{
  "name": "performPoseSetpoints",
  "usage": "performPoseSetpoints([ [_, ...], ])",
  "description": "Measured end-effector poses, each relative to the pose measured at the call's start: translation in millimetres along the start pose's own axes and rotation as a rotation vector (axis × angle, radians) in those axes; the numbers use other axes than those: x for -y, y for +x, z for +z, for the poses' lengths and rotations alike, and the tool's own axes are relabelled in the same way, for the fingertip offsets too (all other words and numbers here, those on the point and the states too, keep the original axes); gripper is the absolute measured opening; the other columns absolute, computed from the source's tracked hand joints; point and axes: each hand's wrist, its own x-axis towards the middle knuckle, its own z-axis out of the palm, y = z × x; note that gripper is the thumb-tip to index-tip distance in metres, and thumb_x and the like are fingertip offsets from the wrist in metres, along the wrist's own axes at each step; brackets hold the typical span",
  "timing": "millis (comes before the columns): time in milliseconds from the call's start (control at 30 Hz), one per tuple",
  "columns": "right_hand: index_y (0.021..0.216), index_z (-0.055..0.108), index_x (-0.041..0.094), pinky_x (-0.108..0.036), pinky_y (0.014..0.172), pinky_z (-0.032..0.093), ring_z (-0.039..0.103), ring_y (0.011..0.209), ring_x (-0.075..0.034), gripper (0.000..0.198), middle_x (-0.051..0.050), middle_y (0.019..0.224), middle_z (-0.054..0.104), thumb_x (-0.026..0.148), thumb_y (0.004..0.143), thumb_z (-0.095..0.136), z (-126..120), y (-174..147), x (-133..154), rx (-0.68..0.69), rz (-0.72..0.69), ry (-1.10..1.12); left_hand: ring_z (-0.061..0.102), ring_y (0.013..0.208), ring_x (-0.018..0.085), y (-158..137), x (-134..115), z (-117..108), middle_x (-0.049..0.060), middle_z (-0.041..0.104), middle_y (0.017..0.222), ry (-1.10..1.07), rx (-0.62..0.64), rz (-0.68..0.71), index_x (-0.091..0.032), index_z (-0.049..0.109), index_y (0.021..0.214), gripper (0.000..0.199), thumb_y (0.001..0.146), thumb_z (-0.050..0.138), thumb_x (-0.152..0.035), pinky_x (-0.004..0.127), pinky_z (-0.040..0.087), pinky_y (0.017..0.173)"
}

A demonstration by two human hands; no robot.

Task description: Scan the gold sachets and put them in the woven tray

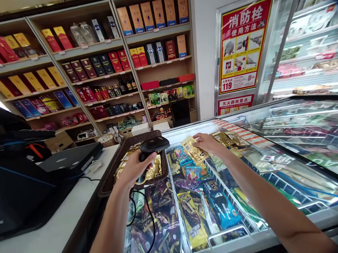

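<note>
My left hand is wrapped round the grip of a black handheld barcode scanner, whose cable hangs down in a loop. Under the scanner sits a dark brown wicker basket with gold packets in it. Farther right, my right hand pinches the edge of a gold foil packet above the freezer. The scanner's head points towards that packet. More gold packets lie on the freezer top just beyond my right hand.
The chest freezer holds bagged ice creams behind glass and wire dividers. At left, a white counter carries a black machine and a dark flat device. Shelves of boxed goods line the back, beside a red sign.
</note>
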Motion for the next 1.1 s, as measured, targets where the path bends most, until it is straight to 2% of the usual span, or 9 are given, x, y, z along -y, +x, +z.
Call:
performPoseSetpoints([
  [367,0.111,0.058,0.019,-0.019,0.048,0.034,0.052,0.054,-0.01,0.029,0.002,0.07,0.061,0.023,0.082,0.064,-5,-11,11,-0.017,-0.036,0.02,0.054,0.059,0.016,-3,-3,9,0.0,0.058,0.062,0.045,0.055,0.003,-0.018,0.058,0.077,0.038,0.072,0.071,-0.054,0.024,0.037,0.054],
  [533,0.109,0.059,0.02,-0.021,0.051,0.036,0.055,0.057,-0.011,0.029,0.002,0.072,0.064,0.025,0.081,0.066,-8,-15,16,-0.034,-0.015,-0.018,0.053,0.059,0.015,-5,-7,11,0.001,0.06,0.063,0.096,0.115,-0.014,-0.018,0.058,0.074,0.038,0.075,0.068,-0.055,0.024,0.036,0.054],
  [900,0.108,0.059,0.02,-0.021,0.052,0.038,0.057,0.059,-0.011,0.029,0.0,0.075,0.066,0.023,0.08,0.066,-11,-13,16,-0.03,-0.041,-0.08,0.049,0.055,0.014,-5,-10,18,0.0,0.056,0.059,0.095,0.124,0.0,-0.019,0.056,0.066,0.041,0.074,0.067,-0.058,0.024,0.033,0.052],
  [1000,0.107,0.059,0.02,-0.021,0.051,0.037,0.057,0.058,-0.011,0.029,0.001,0.072,0.065,0.024,0.08,0.066,-9,-11,13,-0.031,-0.044,-0.083,0.052,0.057,0.015,-3,-7,16,0.0,0.057,0.06,0.077,0.133,-0.016,-0.02,0.057,0.069,0.04,0.072,0.069,-0.058,0.025,0.035,0.053],
  [1100,0.108,0.058,0.02,-0.02,0.049,0.037,0.057,0.056,-0.012,0.028,0.003,0.068,0.062,0.025,0.081,0.065,-2,-10,7,-0.018,-0.06,-0.033,0.054,0.057,0.017,-3,-4,1,0.0,0.057,0.06,0.067,0.091,-0.03,-0.02,0.058,0.07,0.042,0.069,0.07,-0.06,0.025,0.037,0.054],
])
